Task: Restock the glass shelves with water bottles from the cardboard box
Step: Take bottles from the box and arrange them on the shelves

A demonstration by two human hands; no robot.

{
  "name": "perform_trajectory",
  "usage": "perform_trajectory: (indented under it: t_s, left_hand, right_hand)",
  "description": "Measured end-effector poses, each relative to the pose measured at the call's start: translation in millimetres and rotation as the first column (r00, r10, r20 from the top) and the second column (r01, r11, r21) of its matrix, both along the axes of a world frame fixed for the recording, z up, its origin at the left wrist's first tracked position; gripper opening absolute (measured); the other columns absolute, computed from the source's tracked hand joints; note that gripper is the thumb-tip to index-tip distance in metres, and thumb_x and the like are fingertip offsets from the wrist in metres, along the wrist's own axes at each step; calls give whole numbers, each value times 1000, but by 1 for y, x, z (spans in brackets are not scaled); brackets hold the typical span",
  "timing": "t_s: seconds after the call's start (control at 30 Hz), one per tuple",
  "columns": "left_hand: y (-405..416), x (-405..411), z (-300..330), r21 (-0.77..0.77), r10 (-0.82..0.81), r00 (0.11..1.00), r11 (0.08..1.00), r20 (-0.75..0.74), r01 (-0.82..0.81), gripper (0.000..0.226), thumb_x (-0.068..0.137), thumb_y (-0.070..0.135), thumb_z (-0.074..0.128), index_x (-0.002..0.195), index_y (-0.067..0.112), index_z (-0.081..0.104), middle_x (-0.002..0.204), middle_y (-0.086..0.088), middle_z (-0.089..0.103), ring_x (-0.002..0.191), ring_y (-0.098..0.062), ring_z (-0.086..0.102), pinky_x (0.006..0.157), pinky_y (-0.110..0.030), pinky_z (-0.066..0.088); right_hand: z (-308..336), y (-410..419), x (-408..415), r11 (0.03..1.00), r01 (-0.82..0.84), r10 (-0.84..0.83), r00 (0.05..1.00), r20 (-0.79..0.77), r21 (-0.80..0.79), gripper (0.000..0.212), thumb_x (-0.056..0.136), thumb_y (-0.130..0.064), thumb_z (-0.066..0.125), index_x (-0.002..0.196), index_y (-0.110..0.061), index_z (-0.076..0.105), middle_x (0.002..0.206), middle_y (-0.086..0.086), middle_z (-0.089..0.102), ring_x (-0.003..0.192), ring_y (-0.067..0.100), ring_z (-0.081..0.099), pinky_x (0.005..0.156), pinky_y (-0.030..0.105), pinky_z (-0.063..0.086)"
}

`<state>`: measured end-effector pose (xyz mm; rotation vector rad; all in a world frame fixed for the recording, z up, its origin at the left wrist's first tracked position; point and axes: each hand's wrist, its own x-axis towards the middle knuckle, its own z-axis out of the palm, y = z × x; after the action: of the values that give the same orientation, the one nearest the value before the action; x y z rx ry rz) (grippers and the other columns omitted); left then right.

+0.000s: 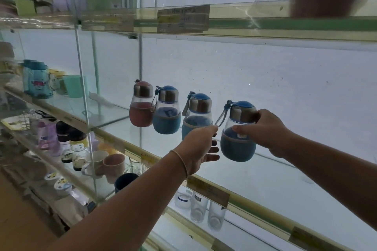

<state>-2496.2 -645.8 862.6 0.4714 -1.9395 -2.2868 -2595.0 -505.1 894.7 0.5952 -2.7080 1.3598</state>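
The right hand (263, 128) held the nearest blue-sleeved water bottle (237, 134) – thumb on the clear glass belly, fingers curled round the steel collar under its blue cap. The left hand (199, 149) pinched that bottle's grey carry strap (221, 116) between thumb and forefinger, its other fingers spread loosely at the bottle's 9 o'clock side. The bottle sat at, or just above, the glass shelf (114, 120), at the 3 o'clock end of a row: a second blue bottle (196, 114) just beside it, partly hidden by the left hand, then a third blue bottle (166, 110), then a red-sleeved bottle (141, 104) at the far 9 o'clock end. Whether its base had yet met the glass could not be told from this view.

The risks, as I judged them, were these. The bottle was glass going onto glass, so a hard set-down could chip either one. The neighbour stood close at 9 o'clock – a sideways nudge from the left knuckles or the bottle's wide belly could knock it into the next and topple the row. The rounded sleeve gave a small footing, so letting go before it stood square might let it rock toward the shelf's front edge. A tug on the strap while the right hand loosened could tip it. The cardboard box was out of view.
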Motion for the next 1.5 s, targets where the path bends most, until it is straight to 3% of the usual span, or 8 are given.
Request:
perform_trajectory:
  t_s: [0.2, 0.37, 0.5, 0.67, 1.0, 1.13, 1.33, 1.5]
  left_hand:
    - [-17, 23, -1, 49, 33, 998, 998, -51, -30, 42, 100, 34, 44, 131, 6, 45, 119, -15, 56, 105, -28, 59, 75, -32, 54]
    - [-39, 56, 4, 39, 63, 995, 997, -77, -60, 42, 100, 34, 43, 131, 6, 45, 123, -17, 54, 108, -29, 58, 81, -34, 53]
    - [-65, 97, 5, 17, 171, 979, 985, -114, -170, 39, 100, 32, 42, 127, 3, 48, 122, -19, 56, 108, -30, 59, 82, -36, 53]
    - [-116, 165, -7, -17, 320, 938, 945, -133, -325, 30, 99, 34, 43, 109, 9, 55, 115, -18, 59, 94, -27, 57, 79, -38, 51]
    - [-216, 335, -113, -130, 640, 768, 759, -31, -638, 30, 99, 39, 40, 99, 13, 54, 93, -10, 47, 81, -24, 44, 71, -38, 41]
    - [-235, 394, -186, -148, 776, 625, 630, 84, -763, 28, 101, 36, 39, 87, 15, 52, 88, -7, 49, 82, -23, 47, 74, -40, 43]
    - [-237, 464, -320, -111, 892, 363, 403, 269, -909, 28, 98, 36, 44, 98, 11, 59, 83, 3, 55, 79, -14, 52, 75, -31, 43]
    - [-208, 503, -436, -114, 865, 197, 278, 462, -954, 19, 99, 38, 43, 110, 26, 54, 106, 6, 62, 104, -11, 59, 98, -38, 48]
  right_hand:
    - [6, -1, 16, 995, 63, -61, 998, -32, 75, 46, 70, -25, 83, 103, -12, 54, 101, 8, 59, 87, 20, 56, 67, 32, 49]
    - [31, -19, 51, 949, 250, -144, 887, -440, 194, 75, 71, -32, 76, 129, -5, 36, 125, 21, 46, 116, 39, 45, 94, 46, 43]
    - [38, -58, 104, 978, 92, 32, 823, -567, 188, 85, 79, -36, 73, 148, -12, 28, 149, 15, 35, 136, 34, 32, 110, 47, 30]
    - [18, -127, 164, 962, -154, 253, 814, -523, 226, 76, 79, -34, 69, 145, -15, 36, 143, 13, 41, 132, 31, 35, 109, 42, 28]
    - [-97, -259, 277, 807, -521, 585, 766, -265, 276, 71, 82, -37, 65, 143, -15, 38, 141, 11, 43, 133, 28, 37, 109, 38, 30]
    - [-177, -305, 317, 668, -659, 718, 693, -68, 346, 67, 84, -31, 67, 143, -13, 39, 140, 12, 43, 129, 30, 43, 103, 37, 36]
    - [-315, -362, 367, 409, -805, 831, 523, 190, 429, 63, 84, -30, 64, 141, -11, 43, 135, 12, 52, 123, 27, 48, 94, 30, 38]
    - [-442, -375, 403, 218, -870, 805, 416, 422, 442, 59, 88, -31, 62, 141, -13, 44, 135, 8, 52, 121, 22, 51, 86, 24, 36]
